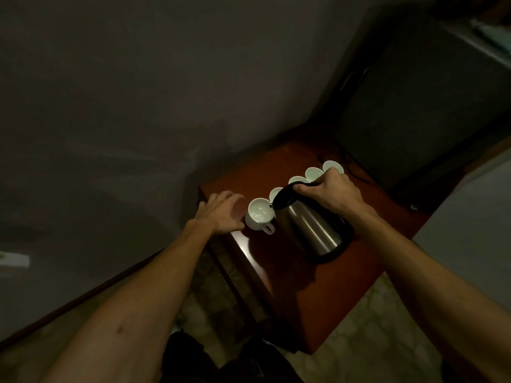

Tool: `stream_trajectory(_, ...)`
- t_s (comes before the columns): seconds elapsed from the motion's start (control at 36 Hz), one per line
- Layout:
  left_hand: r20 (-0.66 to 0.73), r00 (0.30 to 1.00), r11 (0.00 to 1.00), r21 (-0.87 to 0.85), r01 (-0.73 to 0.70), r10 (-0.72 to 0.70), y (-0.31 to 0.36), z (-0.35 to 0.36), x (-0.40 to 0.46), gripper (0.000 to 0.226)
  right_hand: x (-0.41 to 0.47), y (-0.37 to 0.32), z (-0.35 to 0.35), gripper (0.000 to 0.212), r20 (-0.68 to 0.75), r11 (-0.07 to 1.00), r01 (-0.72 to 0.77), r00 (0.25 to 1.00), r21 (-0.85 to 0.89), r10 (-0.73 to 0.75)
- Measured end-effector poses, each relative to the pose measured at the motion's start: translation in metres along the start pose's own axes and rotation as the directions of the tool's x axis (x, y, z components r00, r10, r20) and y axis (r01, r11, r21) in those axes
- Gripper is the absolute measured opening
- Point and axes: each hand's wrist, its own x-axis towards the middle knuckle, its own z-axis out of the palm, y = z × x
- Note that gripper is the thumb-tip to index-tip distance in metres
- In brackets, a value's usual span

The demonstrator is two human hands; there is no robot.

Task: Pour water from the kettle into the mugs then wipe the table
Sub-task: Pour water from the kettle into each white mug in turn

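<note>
Tipping forward over the nearest mug [259, 214], the steel kettle [311, 228] is in full pouring attitude, spout right at the rim. The right hand [330, 192] is wrapped tight around the black handle, fingers closed on it, carrying the whole weight off the table. Over on the other side, the left hand [219, 212] is spread wide, fingers fanned, holding nothing, hovering just beside that mug at the edge of the reddish-brown table [290, 272]; whether it touches the mug, I can't tell in this gloom.

Look into that near mug: there's a pale glint inside, which reads as water already in it, though the level is hard to call. Behind it the row runs away toward the wall — second mug [275, 192] partly hidden by the kettle's lid, third mug [297, 179], fourth mug [313, 173], fifth mug [331, 165] tucked behind the right hand. Their contents are too dim to judge.

So my read: we're inside the pouring stage, one mug being served, and possibly four more to settle. The wipe-down hasn't started, and no cloth shows on the tabletop.
</note>
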Motion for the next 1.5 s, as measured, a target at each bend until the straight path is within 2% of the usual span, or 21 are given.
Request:
stream_trajectory(0.58,-0.025,1.000,1.000,-0.029,0.000,-0.001,0.0041,0.0017,-0.0018,0.091,0.0052,0.0065,0.0073,0.059,-0.002,1.000,-0.014,1.000,-0.022,0.014)
stream_trajectory(0.78,-0.035,0.999,0.999,-0.046,0.009,-0.011,0.0041,0.0014,-0.0032,0.095,0.0072,0.0071,0.0073,0.068,-0.002,0.999,-0.022,1.000,-0.041,0.022)
stream_trajectory(0.94,-0.036,0.999,0.998,-0.057,0.019,-0.021,0.0032,0.0007,-0.0047,0.102,0.0065,0.0049,0.0060,0.065,-0.002,0.999,-0.026,1.000,-0.039,0.026)
stream_trajectory(1.17,-0.026,0.999,0.998,-0.057,0.023,-0.025,0.0018,0.0027,-0.0065,0.101,0.0047,0.0037,0.0060,0.070,-0.005,0.999,-0.030,1.000,-0.044,0.030)
stream_trajectory(1.5,-0.025,0.999,0.998,-0.045,0.034,-0.035,-0.0035,0.0017,-0.0082,0.103,0.0048,0.0005,0.0034,0.067,0.016,0.999,-0.036,0.999,-0.025,0.037)
